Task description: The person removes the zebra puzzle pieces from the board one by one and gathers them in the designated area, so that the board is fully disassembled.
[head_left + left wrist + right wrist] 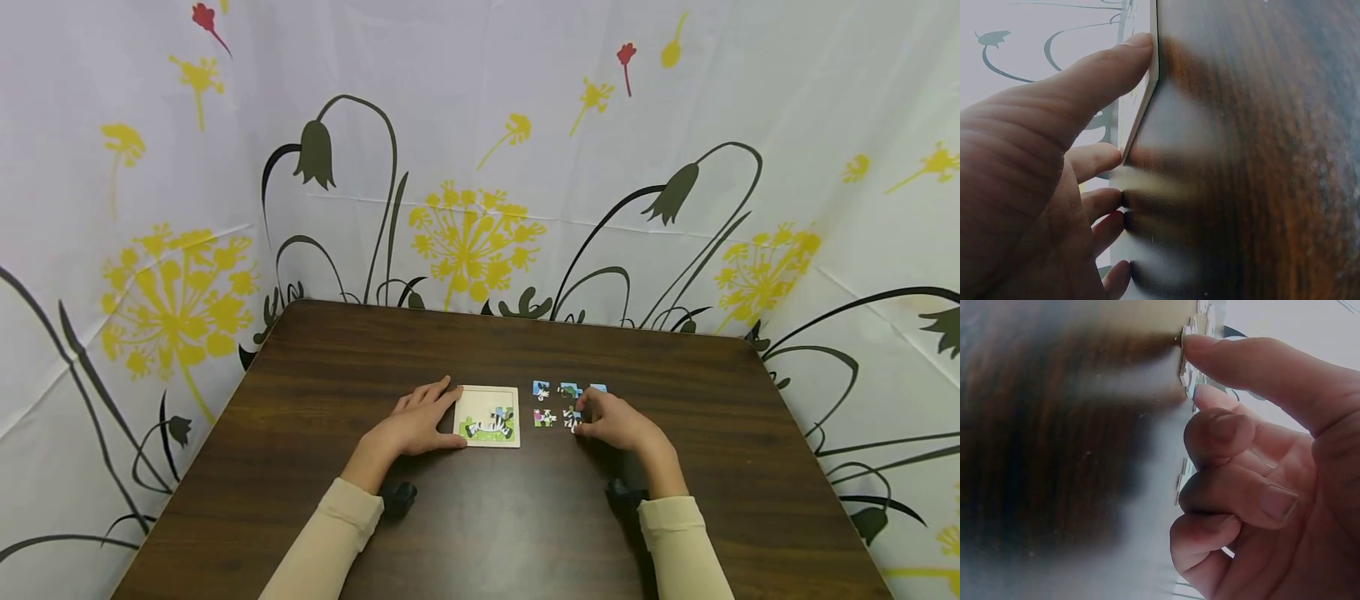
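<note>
A square wooden puzzle board (486, 389) lies on the table, its lower part filled with a zebra-and-grass picture and its upper part mostly bare wood. My left hand (416, 421) rests along the board's left side with spread fingers; the thumb touches the near corner and the index finger the far one. To the right, my right hand (617, 422) pinches a zebra-striped puzzle piece (570, 419) between thumb and index finger, low at the tabletop. In the right wrist view its other fingers (1229, 490) are curled in, holding nothing visible.
More puzzle pieces lie near the right hand: a blue one (541, 389), a blue-green one (569, 390), a blue one (598, 387) partly behind the fingers, and a pink-green one (543, 418). A flowered curtain (480, 167) hangs behind the dark wooden table (345, 350).
</note>
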{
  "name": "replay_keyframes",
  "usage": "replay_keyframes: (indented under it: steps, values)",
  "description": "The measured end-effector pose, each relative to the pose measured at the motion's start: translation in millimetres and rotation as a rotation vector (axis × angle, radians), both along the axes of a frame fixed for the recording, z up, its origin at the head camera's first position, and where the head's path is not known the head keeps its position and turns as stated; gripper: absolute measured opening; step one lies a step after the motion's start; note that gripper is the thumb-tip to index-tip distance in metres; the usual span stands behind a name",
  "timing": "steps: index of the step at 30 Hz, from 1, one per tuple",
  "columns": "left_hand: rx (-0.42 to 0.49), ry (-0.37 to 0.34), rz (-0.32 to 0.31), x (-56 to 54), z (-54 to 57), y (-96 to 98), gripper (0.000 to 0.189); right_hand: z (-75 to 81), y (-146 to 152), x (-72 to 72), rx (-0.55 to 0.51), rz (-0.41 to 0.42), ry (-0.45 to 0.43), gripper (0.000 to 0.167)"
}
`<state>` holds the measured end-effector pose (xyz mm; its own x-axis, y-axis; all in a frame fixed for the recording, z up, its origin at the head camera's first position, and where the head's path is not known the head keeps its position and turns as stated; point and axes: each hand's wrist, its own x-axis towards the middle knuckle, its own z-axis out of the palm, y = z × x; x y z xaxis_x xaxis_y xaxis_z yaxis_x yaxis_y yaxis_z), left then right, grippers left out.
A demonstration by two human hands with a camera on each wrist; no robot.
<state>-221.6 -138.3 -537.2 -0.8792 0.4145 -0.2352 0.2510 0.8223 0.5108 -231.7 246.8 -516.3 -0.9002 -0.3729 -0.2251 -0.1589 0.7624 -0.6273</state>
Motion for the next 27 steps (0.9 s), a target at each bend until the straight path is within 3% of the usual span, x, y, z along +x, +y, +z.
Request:
replay_keyframes:
  steps: [10,21,27]
  values:
    - [-0.007,-0.007,-0.002,8.3,15.5,1.0,0.099,15.7,-4.2,3.2,-0.017,-0.023,0.054,0.025]
    - [-0.005,-0.036,-0.017,8.1,20.1,2.4,0.099,15.3,-76.1,7.1,0.023,0.138,0.113,0.028]
    - [-0.018,-0.052,-0.013,7.8,25.3,2.4,0.098,13.9,-106.4,3.0,0.062,0.169,0.094,0.032]
